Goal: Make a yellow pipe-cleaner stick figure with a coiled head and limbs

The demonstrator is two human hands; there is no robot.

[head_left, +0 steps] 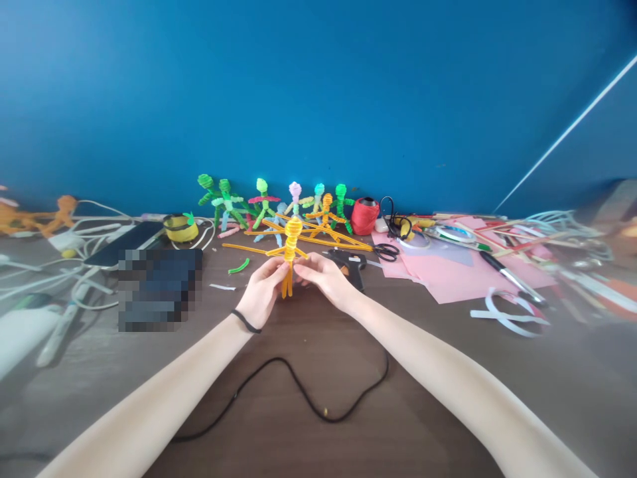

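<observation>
A blue wall (318,93) rises behind the dark brown counter (298,445). Pink paper (442,275) lies at the right, and a row of coloured figures (295,192) lines the back. The left hand (263,285) and right hand (323,275) pinch a yellow fuzzy-stemmed figure (292,232) by its body, upright at the middle. Beyond the right hand lie a black glue gun (354,265) and scissors (385,251); a small green piece (239,267) lies left of the held figure.

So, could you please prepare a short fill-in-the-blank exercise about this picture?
The left hand and the right hand hold a yellow figure before a ____ wall.
A black band circles the ____ wrist.
The glue gun lies nearer the ____ hand.
The spool of thread is ____.

Missing words: blue; left; right; red.
</observation>
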